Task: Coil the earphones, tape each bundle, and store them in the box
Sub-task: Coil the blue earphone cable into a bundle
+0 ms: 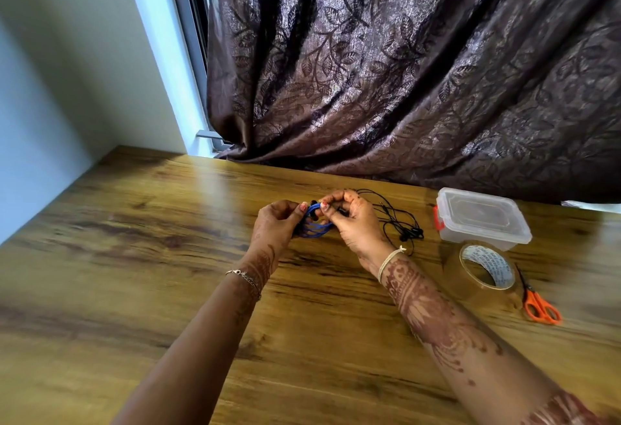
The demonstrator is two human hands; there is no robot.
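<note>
The blue earphones [314,228] are gathered in loose loops just above the wooden table [134,256]. My left hand [277,223] grips the loops from the left. My right hand [353,219] pinches the top of the same cable, fingertips almost touching those of the left. A second pair, the black earphones [400,219], lies uncoiled on the table right behind my right hand. Further right stands the clear plastic box [484,218] with its lid on and an orange clasp. A roll of brown tape [484,271] lies in front of the box.
Orange-handled scissors [537,303] lie right of the tape roll. A dark patterned curtain [403,71] hangs along the table's far edge, touching it. A pale wall and window frame stand at the left.
</note>
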